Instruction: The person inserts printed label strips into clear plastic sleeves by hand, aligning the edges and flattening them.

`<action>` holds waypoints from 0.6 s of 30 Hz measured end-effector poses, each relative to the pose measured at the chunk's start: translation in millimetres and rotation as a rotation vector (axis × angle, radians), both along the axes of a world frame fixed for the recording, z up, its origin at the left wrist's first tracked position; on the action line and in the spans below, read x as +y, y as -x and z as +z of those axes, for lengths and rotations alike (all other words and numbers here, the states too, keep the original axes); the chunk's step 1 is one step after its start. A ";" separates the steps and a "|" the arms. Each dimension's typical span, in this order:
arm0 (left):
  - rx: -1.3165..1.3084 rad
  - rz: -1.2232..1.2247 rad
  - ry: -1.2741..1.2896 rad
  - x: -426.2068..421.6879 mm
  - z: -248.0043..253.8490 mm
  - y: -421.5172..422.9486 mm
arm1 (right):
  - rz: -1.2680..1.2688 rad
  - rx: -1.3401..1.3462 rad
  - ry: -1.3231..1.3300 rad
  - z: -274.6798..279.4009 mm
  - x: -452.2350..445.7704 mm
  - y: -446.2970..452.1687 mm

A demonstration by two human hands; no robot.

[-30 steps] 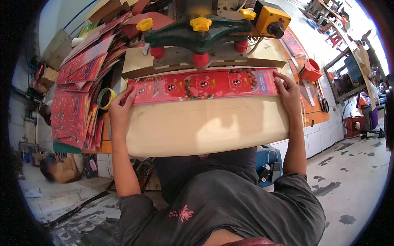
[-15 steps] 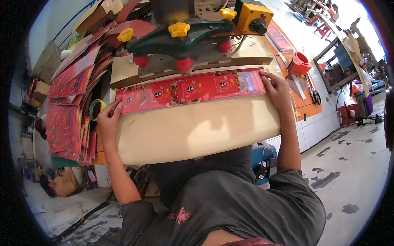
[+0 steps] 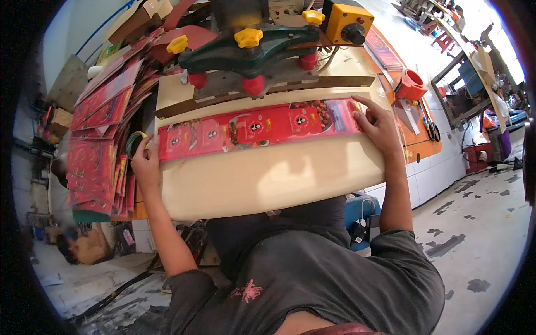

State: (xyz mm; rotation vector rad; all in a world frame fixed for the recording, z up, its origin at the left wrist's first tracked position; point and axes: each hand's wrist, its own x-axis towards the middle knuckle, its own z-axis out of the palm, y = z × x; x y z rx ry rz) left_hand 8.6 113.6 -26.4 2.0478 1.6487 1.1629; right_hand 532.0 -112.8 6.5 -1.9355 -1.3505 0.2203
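A long red printed plastic strip (image 3: 257,127) lies across the pale board (image 3: 268,178), below the dark green press (image 3: 251,53) with its yellow knobs and red feet. My left hand (image 3: 146,167) pinches the strip's left end between thumb and fingers. At the right end, my right hand (image 3: 375,124) has its thumb and index finger closed on the strip's edge. Between the strip and the press runs the machine's pale front ledge (image 3: 173,99).
Stacked red printed sheets (image 3: 92,167) stand at the left, beside a tape roll (image 3: 134,142). On the right are a red tape dispenser (image 3: 411,86), scissors (image 3: 431,129) and a yellow control box (image 3: 347,23). A person (image 3: 86,245) is at the lower left.
The strip has shifted toward my body, away from the press, with both hands still on its ends. The camera view has also turned slightly.
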 end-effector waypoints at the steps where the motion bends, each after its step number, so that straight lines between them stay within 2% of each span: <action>1: 0.001 0.003 -0.003 1.3 -2.6 0.5 | 0.041 0.019 0.013 0.4 -1.1 0.0; 3: -0.389 -0.073 0.125 0.0 -5.2 0.7 | 0.089 0.039 0.025 2.7 -2.9 -1.0; 4: -0.387 -0.068 0.123 -2.4 -3.2 3.4 | 0.079 0.124 0.043 4.6 -4.4 -1.5; 6: -0.316 -0.069 0.214 -8.3 3.8 7.5 | 0.070 0.212 0.060 4.8 -5.2 2.2; 8: -0.243 -0.077 0.256 -22.6 10.5 11.7 | 0.022 0.491 -0.081 5.9 -5.4 3.6; 10: -0.196 -0.101 0.274 -45.3 19.2 13.0 | 0.006 0.523 -0.051 -6.6 -7.1 -10.0; 12: -0.147 -0.103 0.210 -66.4 27.9 15.3 | 0.034 0.714 -0.115 -13.9 -12.7 -13.4; 13: -0.131 -0.107 0.192 -74.4 29.0 18.0 | 0.011 0.725 -0.015 -3.4 -20.6 -9.2; 14: -0.008 -0.084 0.133 -77.0 27.7 25.9 | -0.003 0.727 -0.013 2.7 -27.6 -5.6; 16: 0.121 -0.067 0.079 -78.3 22.7 46.5 | 0.185 0.995 0.185 8.1 -39.0 3.6; 18: 0.416 -0.042 -0.022 -77.9 26.8 60.9 | 0.278 1.079 0.126 7.8 -40.2 25.8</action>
